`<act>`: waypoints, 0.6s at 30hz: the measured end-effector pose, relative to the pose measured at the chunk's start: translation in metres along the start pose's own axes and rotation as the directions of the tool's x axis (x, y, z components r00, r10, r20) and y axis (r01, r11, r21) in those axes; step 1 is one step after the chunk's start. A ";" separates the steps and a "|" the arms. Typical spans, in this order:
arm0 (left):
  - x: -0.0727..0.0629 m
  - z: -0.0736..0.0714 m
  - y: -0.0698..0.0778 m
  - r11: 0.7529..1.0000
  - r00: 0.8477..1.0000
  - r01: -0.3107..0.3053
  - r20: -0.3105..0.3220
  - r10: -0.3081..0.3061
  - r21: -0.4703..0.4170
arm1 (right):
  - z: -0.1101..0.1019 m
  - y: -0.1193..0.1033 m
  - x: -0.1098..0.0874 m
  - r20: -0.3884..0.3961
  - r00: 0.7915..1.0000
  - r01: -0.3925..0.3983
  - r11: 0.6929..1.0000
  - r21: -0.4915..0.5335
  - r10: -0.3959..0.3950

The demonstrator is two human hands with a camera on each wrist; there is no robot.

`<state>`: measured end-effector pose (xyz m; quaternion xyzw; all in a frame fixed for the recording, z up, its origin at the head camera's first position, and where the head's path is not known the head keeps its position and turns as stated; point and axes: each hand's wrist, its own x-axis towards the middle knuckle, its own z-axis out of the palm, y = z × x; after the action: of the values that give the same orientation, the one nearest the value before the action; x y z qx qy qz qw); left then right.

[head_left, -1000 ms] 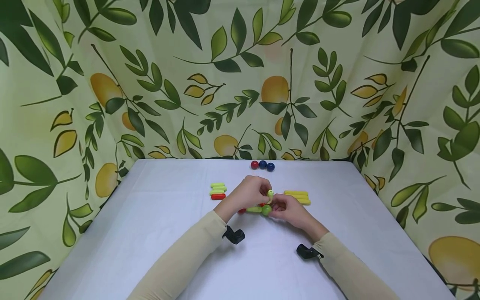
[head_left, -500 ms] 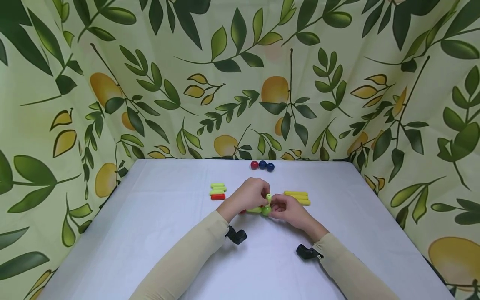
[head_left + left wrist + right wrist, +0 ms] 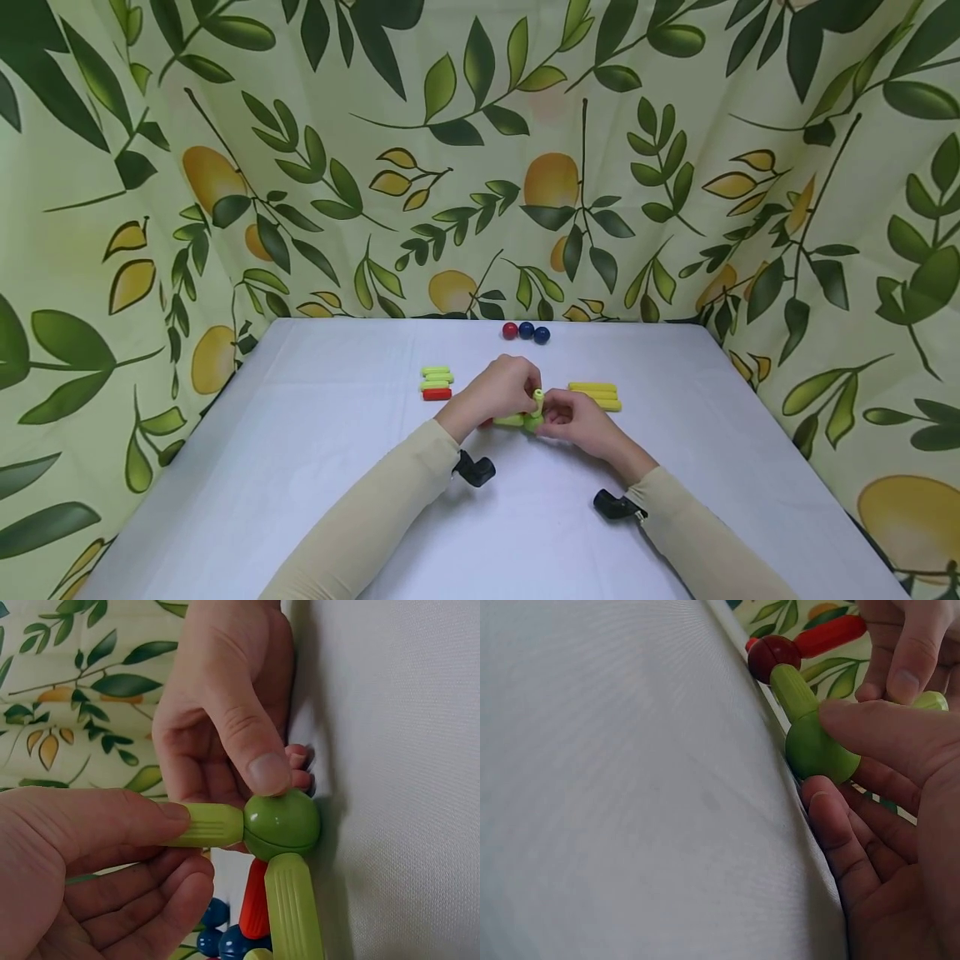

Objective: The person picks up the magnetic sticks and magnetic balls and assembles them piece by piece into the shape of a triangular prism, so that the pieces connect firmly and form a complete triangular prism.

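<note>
My left hand (image 3: 504, 387) pinches a light green rod (image 3: 215, 825) between thumb and fingers. The rod stands upright, its lower end against a green ball (image 3: 281, 823). My right hand (image 3: 577, 418) holds that ball low over the white table, thumb and fingers on either side. A second light green rod (image 3: 293, 907) joins the ball to a dark red ball (image 3: 773, 659). From the red ball a red rod (image 3: 831, 635) runs off in the right wrist view. Another red rod (image 3: 256, 898) meets the green ball from behind. In the head view my hands hide much of this joined frame.
At the table's back edge sit a red ball (image 3: 510, 331) and two blue balls (image 3: 534, 332). Several light green rods (image 3: 435, 377) lie left of my hands, beside a red rod (image 3: 437, 394). Yellow rods (image 3: 594, 392) lie to the right. A leaf-print curtain (image 3: 480, 183) surrounds the table.
My left hand has moved slightly down and toward me, bringing the upright rod down against the green ball. The right hand has stayed nearly still.
</note>
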<state>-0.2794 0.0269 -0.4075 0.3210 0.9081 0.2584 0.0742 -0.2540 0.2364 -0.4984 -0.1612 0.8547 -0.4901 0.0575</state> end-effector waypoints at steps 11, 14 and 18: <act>-0.001 -0.005 0.001 1.000 1.000 -0.009 -0.010 0.009 -0.001 | 0.002 -0.001 -0.001 -0.031 0.999 -0.038 0.999 -0.025 0.037; 0.000 -0.018 0.000 1.000 0.998 -0.024 -0.049 0.024 -0.008 | 0.002 -0.002 -0.001 -0.030 0.999 -0.032 0.999 -0.020 0.031; 0.004 -0.044 -0.004 0.999 0.991 -0.046 -0.126 0.043 -0.024 | 0.002 -0.003 0.000 -0.026 0.999 -0.028 0.999 -0.019 0.027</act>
<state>-0.2982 0.0082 -0.3714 0.3233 0.9001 0.2917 0.0154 -0.2524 0.2336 -0.4965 -0.1437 0.8623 -0.4828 0.0516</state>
